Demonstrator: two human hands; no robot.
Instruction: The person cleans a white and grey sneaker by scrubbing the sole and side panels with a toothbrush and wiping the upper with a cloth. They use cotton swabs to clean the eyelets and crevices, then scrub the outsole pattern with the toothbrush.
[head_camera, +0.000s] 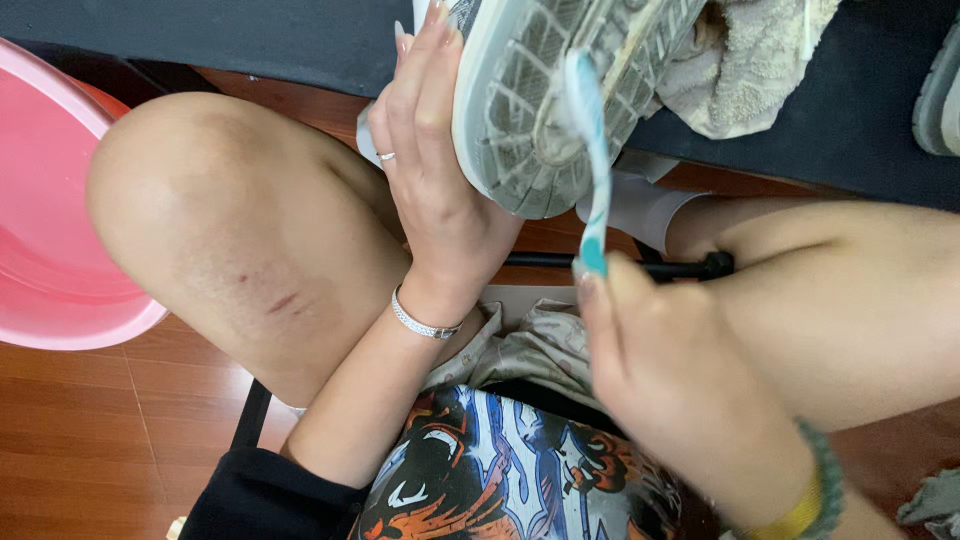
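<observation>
Head view, looking down at the lap of a seated person.

Left hand (425, 170): raised, palm against the side of a sneaker (545, 100). Fingers (425, 60) together and extended along the shoe's edge, holding it with the grey, worn sole facing the camera. Ring on one finger; silver bracelet (422, 322) at the wrist.

Right hand (665, 370): fingers clamped on the lower handle of a teal-and-white toothbrush (592, 150). The brush stands nearly upright; its head lies against the sole near the middle of the tread. Green bead bracelet and a yellow band on this wrist.

Sneaker position: held in the air above the gap between the two bare knees, just in front of the near edge of a dark counter (850, 120). A crumpled beige towel (745, 60) lies on the counter, touching or just behind the shoe's upper end; cannot tell which.

A pink plastic basin (50, 250) sits on the wooden floor (110, 430) at the left, beside the left knee. Part of a second grey shoe (940, 95) shows at the counter's right edge.
</observation>
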